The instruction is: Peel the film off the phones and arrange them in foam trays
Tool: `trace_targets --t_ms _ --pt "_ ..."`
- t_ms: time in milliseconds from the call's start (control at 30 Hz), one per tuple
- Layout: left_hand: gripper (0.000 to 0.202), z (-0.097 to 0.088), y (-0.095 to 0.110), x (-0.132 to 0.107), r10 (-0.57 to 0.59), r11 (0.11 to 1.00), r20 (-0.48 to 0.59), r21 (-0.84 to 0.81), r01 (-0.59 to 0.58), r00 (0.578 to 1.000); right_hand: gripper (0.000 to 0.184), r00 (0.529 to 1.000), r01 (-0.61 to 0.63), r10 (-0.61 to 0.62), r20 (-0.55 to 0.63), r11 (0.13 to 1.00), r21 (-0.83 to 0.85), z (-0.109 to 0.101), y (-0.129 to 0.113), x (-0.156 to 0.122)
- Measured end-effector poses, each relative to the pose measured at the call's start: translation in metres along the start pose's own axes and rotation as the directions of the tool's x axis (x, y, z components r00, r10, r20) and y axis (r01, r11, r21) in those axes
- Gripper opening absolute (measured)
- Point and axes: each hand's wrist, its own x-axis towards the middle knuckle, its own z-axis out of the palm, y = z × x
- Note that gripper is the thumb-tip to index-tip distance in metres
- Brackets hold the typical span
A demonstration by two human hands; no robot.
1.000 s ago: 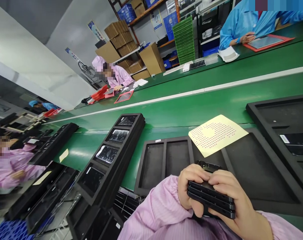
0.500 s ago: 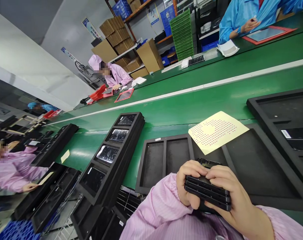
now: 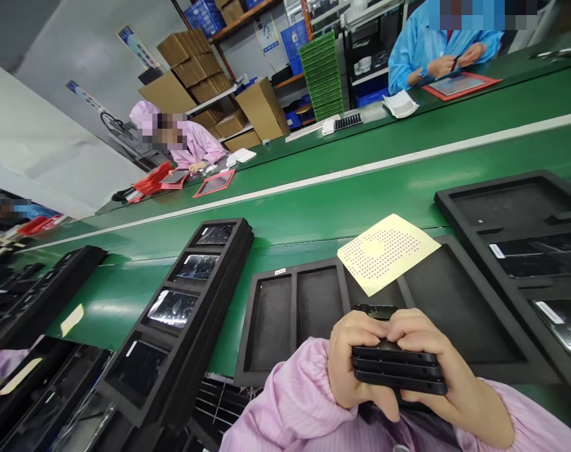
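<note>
A small stack of black phone-like housings (image 3: 398,367) is gripped between my two hands, close to my body. My left hand (image 3: 356,358) is closed round its left end, thumb underneath. Round the right end my right hand (image 3: 436,345) is closed, with its fingers on the top piece. Another dark part (image 3: 376,311) shows just beyond my fingertips; whether it belongs to the stack I cannot tell. Below my hands lies a black foam tray (image 3: 271,320) with rectangular compartments. A yellow sheet with rows of small red dots (image 3: 389,251) lies across the tray's far edge.
To the left, stacked foam trays (image 3: 196,301) hold dark glossy screens. Another tray (image 3: 506,251) with screens stands at the right. Across the green bench (image 3: 314,207), a co-worker in pink (image 3: 198,141) and one in blue (image 3: 417,50) work beside red-framed panels.
The view has turned and shifted, so trays and sheet appear further left. Both hands still hold the stack, now tilted less. The blue-sleeved co-worker's hands have come together over a small dark item.
</note>
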Motion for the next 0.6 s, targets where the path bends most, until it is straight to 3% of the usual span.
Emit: trace_targets --t_ms 167,600 --pt "0.063 -0.003 -0.006 -0.013 0.034 0.999 0.01 0.011 -0.034 0.999 0.023 0.999 0.006 -0.006 0.035 1.0 0.014 -0.002 0.0 -0.001" --pt "0.071 -0.004 -0.008 -0.015 0.065 0.995 0.005 0.071 -0.065 0.998 0.024 0.998 0.037 -0.039 0.04 0.999 0.03 -0.001 0.002 0.0"
